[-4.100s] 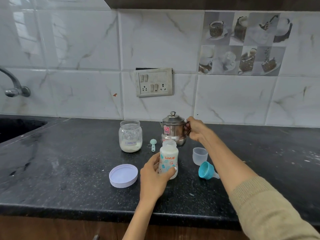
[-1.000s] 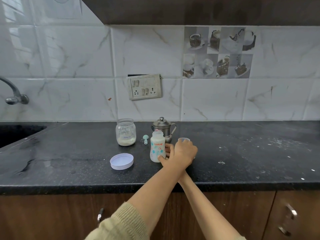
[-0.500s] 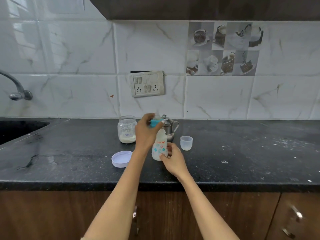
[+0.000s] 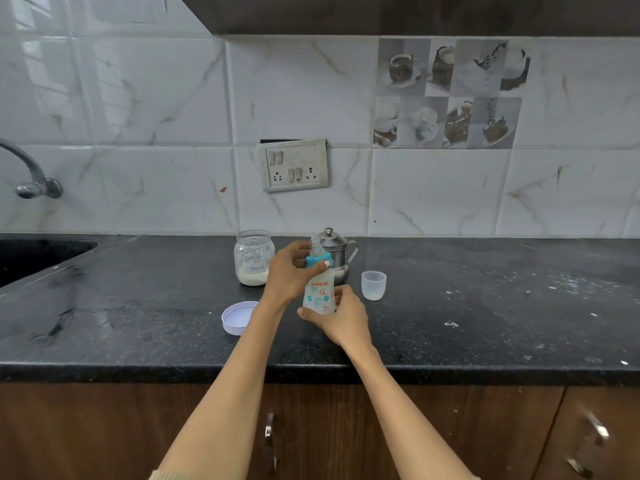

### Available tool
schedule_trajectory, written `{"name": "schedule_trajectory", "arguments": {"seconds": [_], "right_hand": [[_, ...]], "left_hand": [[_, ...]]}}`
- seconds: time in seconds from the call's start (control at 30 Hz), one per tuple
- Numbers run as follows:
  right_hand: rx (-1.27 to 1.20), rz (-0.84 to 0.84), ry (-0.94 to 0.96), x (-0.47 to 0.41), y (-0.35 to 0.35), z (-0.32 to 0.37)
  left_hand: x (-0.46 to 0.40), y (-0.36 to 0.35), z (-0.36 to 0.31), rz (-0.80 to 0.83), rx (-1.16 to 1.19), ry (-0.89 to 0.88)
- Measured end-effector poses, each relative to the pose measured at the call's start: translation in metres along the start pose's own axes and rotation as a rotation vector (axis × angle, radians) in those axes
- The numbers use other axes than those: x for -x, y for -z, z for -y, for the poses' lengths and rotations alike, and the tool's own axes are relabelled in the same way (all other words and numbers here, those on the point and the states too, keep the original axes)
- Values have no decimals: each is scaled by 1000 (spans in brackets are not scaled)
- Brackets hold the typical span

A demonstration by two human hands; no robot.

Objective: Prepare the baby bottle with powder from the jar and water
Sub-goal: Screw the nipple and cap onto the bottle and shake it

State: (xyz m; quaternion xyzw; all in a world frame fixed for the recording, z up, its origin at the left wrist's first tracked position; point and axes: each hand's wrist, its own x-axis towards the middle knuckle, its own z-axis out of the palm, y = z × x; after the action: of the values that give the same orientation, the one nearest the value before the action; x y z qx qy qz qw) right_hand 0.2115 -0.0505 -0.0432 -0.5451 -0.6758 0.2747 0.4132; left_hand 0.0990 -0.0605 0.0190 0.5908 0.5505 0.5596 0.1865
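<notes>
Left hand [image 4: 289, 275] grips teal collar [image 4: 318, 260]; right hand [image 4: 341, 315] holds bottle [image 4: 318, 294] at frame centre. Keep bottle upright, thread squarely.

Both forearms reach fwd, nearly converging at the wrists: left hand [image 4: 287, 275] up top, fingers curled round the teal collar [image 4: 319, 260] of the bottle [image 4: 318, 294], thumb across its front, while right hand [image 4: 341, 315] sits lower, gripping the bottle's base from the right.
</notes>
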Motion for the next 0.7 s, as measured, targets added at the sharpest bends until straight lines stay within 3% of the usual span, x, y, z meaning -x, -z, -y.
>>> {"name": "schedule_trajectory", "arguments": {"seconds": [0.17, 0.37, 0.7], "right_hand": [[151, -91, 35, 0, -3, 6], [194, -99, 66, 0, 0, 5], [219, -98, 59, -1, 0, 5]], "left_hand": [[-12, 14, -1, 206, -14, 44], [-21, 19, -7, 317, -47, 33], [-17, 8, 2, 223, -49, 48]]}}
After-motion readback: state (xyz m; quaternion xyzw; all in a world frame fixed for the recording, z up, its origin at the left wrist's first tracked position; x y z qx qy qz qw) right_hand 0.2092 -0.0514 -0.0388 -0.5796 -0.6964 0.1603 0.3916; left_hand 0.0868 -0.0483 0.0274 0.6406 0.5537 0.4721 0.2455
